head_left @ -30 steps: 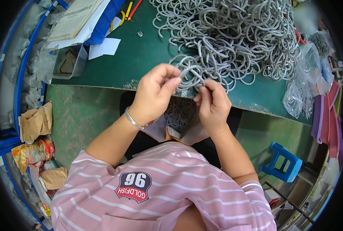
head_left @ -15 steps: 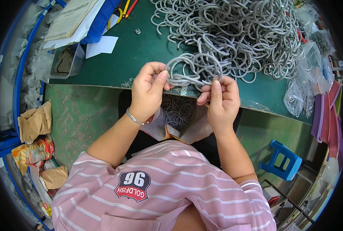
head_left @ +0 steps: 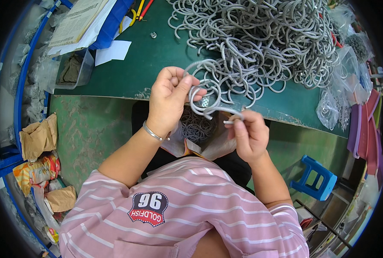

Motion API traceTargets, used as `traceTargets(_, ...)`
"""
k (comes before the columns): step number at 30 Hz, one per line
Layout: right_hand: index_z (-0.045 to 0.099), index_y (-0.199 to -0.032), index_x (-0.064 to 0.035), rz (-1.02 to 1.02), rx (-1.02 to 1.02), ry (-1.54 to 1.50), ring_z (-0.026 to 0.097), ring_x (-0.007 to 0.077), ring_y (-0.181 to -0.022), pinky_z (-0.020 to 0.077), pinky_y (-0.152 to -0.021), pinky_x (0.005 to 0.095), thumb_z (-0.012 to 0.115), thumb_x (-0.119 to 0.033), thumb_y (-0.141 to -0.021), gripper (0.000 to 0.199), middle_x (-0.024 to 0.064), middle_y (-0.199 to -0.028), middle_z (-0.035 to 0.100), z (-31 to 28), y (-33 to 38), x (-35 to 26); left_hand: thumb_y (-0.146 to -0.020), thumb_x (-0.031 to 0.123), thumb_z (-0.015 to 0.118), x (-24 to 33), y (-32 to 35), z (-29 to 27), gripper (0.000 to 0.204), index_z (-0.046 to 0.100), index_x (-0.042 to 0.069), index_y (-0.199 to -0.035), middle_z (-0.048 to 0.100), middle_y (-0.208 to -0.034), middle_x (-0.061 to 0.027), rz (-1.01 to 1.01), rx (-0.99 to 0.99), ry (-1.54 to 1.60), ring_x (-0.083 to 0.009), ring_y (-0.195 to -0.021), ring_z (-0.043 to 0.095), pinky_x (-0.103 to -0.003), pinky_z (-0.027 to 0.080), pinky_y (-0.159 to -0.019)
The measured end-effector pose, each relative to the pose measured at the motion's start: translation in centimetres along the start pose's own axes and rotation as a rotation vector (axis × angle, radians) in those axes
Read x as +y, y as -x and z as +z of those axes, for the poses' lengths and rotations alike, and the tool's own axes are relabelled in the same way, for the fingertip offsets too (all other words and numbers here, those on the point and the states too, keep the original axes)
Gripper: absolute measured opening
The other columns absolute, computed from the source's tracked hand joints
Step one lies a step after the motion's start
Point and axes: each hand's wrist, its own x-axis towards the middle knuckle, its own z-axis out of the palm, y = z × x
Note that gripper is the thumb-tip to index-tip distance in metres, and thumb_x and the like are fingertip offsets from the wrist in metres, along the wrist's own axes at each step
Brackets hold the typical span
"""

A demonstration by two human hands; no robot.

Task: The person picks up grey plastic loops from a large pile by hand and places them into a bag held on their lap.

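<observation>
A tan paper bag (head_left: pixel 37 137) is lying on the floor at the left, with an orange and yellow snack packet (head_left: pixel 34 170) nearer and another crumpled brown bag (head_left: pixel 60 198) nearer still. On the far left of the green table (head_left: pixel 157 60) a printed booklet (head_left: pixel 75 19) is resting on a blue folder (head_left: pixel 112 21), with white paper slips (head_left: pixel 113 50) beside it. A clear plastic box (head_left: pixel 73 69) is holding brownish pieces (too blurred to tell apart). Clear bags (head_left: pixel 329 109) of small metal parts are sitting at the table's right edge. An open bag (head_left: pixel 198 133) of small rings is lying in the person's lap.

The left hand (head_left: pixel 168 101) is pinching a bundle of grey curved rings (head_left: pixel 208 96) between thumb and fingers, just near of the big grey pile (head_left: pixel 260 43). The right hand (head_left: pixel 249 135) is closing around the end of one ring (head_left: pixel 226 112) from that bundle. A blue stool (head_left: pixel 314 178) is standing on the green floor at right.
</observation>
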Motion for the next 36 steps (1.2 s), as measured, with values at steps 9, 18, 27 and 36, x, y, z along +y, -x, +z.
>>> traceTargets(9,0.053,-0.112,0.0011,0.039,0.009,0.378,0.055,0.0210,-0.064,0.0490,-0.058,0.0301,0.079,-0.014,-0.073,0.049,0.0133,-0.097,0.054,2.3,-2.4,-1.0,-0.090,-0.003,0.058,-1.0,1.0,0.7,0.005,0.054,0.000,-0.092,0.060,-0.095,-0.0096,0.033,-0.035,0.035,-0.0214,-0.085,0.068,-0.026,0.057,-0.070)
traceTargets(18,0.049,-0.121,0.0003,0.466,-0.135,-0.450,0.058,0.0085,-0.080,0.0485,-0.069,0.0223,0.068,0.003,-0.083,0.043,0.0066,-0.104,0.060,2.2,-1.3,-0.5,-0.091,-0.001,0.059,-0.6,2.0,0.4,0.010,0.055,0.007,-0.087,0.057,-0.100,-0.0088,-0.133,-0.054,0.523,-0.0198,-0.087,0.066,-0.027,0.057,-0.069)
traceTargets(27,0.056,-0.117,0.0002,0.581,-0.152,-0.689,0.059,0.0063,-0.076,0.0503,-0.063,0.0185,0.053,-0.010,-0.096,0.024,0.0054,-0.102,0.063,0.1,0.1,-1.5,-0.084,-0.012,0.062,-2.4,3.6,0.2,0.016,0.053,0.001,-0.089,0.058,-0.100,-0.0111,0.293,-0.289,-0.088,-0.0180,-0.094,0.061,-0.031,0.053,-0.085)
traceTargets(36,0.050,-0.124,-0.0013,0.503,0.152,-0.371,0.052,0.0039,-0.056,0.0448,-0.052,0.0175,0.046,-0.016,-0.101,0.027,0.0043,-0.078,0.063,-2.4,1.5,-1.0,-0.076,-0.016,0.060,-2.1,4.8,-1.6,0.035,0.057,-0.003,-0.109,0.060,-0.109,-0.0151,0.049,-0.598,-0.886,-0.0205,-0.100,0.065,-0.030,0.054,-0.081)
